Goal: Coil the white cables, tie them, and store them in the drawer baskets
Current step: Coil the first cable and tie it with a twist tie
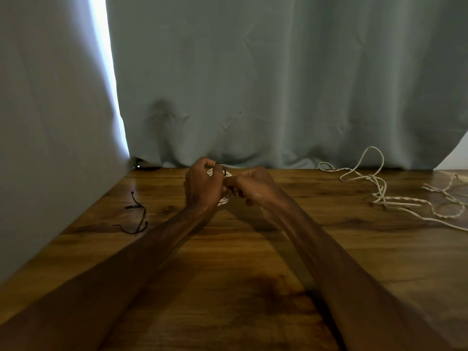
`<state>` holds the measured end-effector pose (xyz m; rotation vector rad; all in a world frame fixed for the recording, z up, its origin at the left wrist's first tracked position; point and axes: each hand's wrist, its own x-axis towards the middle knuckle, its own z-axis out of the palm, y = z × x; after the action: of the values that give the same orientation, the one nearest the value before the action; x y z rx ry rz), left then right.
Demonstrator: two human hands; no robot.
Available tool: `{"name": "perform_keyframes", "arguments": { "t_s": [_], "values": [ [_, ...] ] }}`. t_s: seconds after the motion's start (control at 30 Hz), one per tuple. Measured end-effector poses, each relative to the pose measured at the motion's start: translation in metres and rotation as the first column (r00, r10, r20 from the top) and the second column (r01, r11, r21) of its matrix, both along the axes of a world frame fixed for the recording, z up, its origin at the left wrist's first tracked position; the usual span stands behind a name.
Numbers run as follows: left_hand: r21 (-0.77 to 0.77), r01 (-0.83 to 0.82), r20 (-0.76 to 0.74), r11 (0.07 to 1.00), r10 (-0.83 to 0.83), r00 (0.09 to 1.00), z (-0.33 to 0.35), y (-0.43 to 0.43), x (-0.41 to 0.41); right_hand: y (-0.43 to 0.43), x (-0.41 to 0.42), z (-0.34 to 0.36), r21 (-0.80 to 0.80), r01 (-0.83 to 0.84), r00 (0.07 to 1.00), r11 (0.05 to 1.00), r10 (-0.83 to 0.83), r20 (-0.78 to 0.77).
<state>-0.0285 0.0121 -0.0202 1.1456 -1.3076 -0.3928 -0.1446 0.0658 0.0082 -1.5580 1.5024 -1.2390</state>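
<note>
Wood covers the whole table (342, 211), brown and a bit shiny. Both arms reach out over it, and the two hands meet near the far edge, held a little above the wood.

The left hand (202, 183) is curled round a small coil (223, 200) of white cable. Only bits of the coil peek out, some above the fingers and some below them. A black tie (224, 171) bends over the top of the coil, and the tips of the left thumb and finger pinch one end of it.

The right hand (253, 188) has its fingers curled in tight. It pinches the side of the coil, right up against the left hand. It may hold the other end of the tie too, but that spot is too dark to be sure.

More loose white cables (379, 188) lie in a messy tangle on the right side of the table, well apart from the hands. One loop of them stands up against the curtain.

Some spare black ties (138, 216) lie on the left side of the table, bent and curly, near the wall of cloth.

A grey-blue curtain (253, 84) hangs behind the table and touches its back edge. A thin strip of bright light (111, 84) shows between two parts of the cloth.
</note>
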Motion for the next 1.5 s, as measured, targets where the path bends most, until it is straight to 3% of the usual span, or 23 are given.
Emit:
{"name": "perform_keyframes", "arguments": {
  "t_s": [0.13,0.3,0.57,0.9,1.23,1.5],
  "values": [
    [-0.009,0.044,0.007,0.999,-0.044,0.999,-0.002,-0.005,0.001,-0.006,-0.004,0.000,-0.264,0.022,0.980,0.964,-0.073,-0.187],
    [-0.003,0.171,-0.082,0.985,-0.170,0.982,-0.005,-0.008,-0.001,-0.006,-0.002,-0.004,-0.439,0.191,0.980,0.878,-0.198,0.031],
    [0.029,0.273,-0.196,0.962,-0.262,0.945,-0.007,-0.006,-0.009,-0.005,-0.005,-0.005,-0.309,0.251,0.913,0.917,-0.119,0.389],
    [0.005,0.348,-0.167,0.937,-0.342,0.925,-0.010,-0.005,-0.011,-0.003,-0.006,-0.001,-0.275,0.209,0.872,0.939,-0.052,0.487],
    [0.008,0.354,-0.113,0.935,-0.351,0.930,-0.014,-0.004,-0.011,-0.014,-0.021,-0.002,-0.360,0.175,0.976,0.916,-0.114,0.185],
    [-0.011,0.301,-0.063,0.954,-0.301,0.952,-0.011,-0.007,-0.007,-0.009,-0.031,0.008,-0.228,0.098,0.979,0.969,-0.053,0.195]
  ]
}}
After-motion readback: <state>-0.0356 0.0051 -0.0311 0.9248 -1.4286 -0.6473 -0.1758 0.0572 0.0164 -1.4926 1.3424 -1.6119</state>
